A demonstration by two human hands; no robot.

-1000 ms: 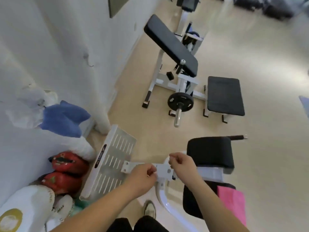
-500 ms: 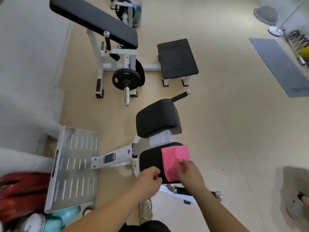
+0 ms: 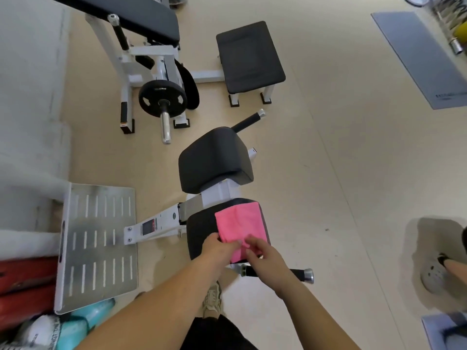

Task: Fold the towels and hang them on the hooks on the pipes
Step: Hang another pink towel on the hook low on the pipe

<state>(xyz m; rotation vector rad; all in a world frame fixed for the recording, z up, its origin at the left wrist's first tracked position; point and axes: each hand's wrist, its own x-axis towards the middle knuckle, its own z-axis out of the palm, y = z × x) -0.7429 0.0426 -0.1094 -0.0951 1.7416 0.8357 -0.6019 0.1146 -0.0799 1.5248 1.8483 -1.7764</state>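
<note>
Pickup step: left grip (image 3: 220,248) is pinching pink towel (image 3: 238,221) on seat pad (image 3: 199,229); right grip (image 3: 265,257) touching, closure unclear. Next probably needing lift, fold.

Black padded bench (image 3: 141,18), weight plate (image 3: 163,101) on its bar, square black seat (image 3: 250,56), slotted metal footplate (image 3: 98,246), grey floor mat (image 3: 424,59)

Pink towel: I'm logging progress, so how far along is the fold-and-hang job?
Done: the pink towel looks folded small, lying on the black seat pad. In hand: the left hand grips its near edge, and the right hand touches there too. Left: hanging it; no hooks or pipes are in view.
</note>
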